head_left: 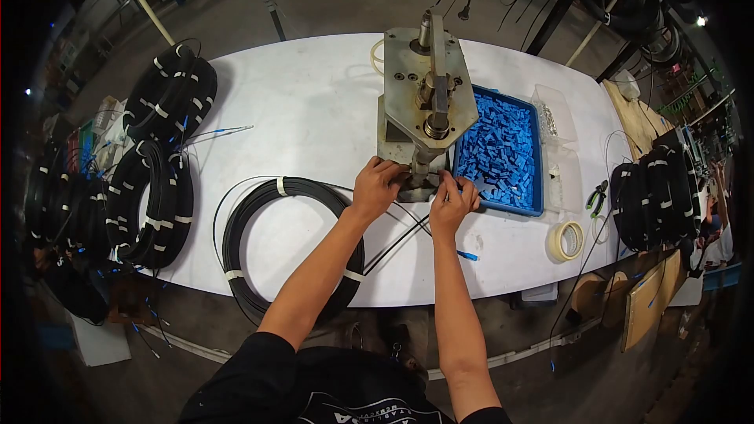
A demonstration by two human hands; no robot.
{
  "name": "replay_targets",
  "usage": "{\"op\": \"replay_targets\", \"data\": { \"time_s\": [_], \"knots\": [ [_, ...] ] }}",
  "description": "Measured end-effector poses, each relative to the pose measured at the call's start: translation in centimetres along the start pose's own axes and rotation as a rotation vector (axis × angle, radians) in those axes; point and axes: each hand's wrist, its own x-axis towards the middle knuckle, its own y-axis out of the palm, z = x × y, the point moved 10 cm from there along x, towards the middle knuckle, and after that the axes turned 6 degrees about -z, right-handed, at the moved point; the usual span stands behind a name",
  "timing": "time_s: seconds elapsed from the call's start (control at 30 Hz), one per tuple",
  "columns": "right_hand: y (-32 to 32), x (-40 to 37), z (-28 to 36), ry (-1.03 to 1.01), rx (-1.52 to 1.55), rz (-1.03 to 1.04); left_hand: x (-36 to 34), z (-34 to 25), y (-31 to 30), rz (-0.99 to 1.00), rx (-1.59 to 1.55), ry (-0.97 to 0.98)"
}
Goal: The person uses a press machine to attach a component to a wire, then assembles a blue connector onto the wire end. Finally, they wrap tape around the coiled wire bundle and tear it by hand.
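Note:
My left hand (379, 185) is closed at the left side of the metal press (430, 90), its fingertips by the press's lower tool. A thin black cable runs into its fingers from the coil. My right hand (453, 199) is pinched at the other side of the tool, with black cable leading up to it. What lies between the fingertips under the press is mostly hidden. The coil of black cable (236, 239), bound with white tape, rests on the table below my left forearm. A blue connector (468, 256) on a cable end lies right of my right wrist.
Right of the press stands a blue tray (542, 188) of small blue parts, beside clear plastic boxes (559, 122). A tape roll (565, 241) and green-handled pliers (597, 198) lie farther right. Taped cable coils (149, 204) crowd the left edge; more coils (653, 200) sit right.

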Motion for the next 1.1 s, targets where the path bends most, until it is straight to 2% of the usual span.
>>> {"op": "replay_targets", "data": {
  "time_s": [1.1],
  "knots": [
    [-0.07,0.01,0.00,-0.010,0.004,-0.009,0.07,-0.10,-0.05,-0.012,-0.002,0.003]
  ]
}}
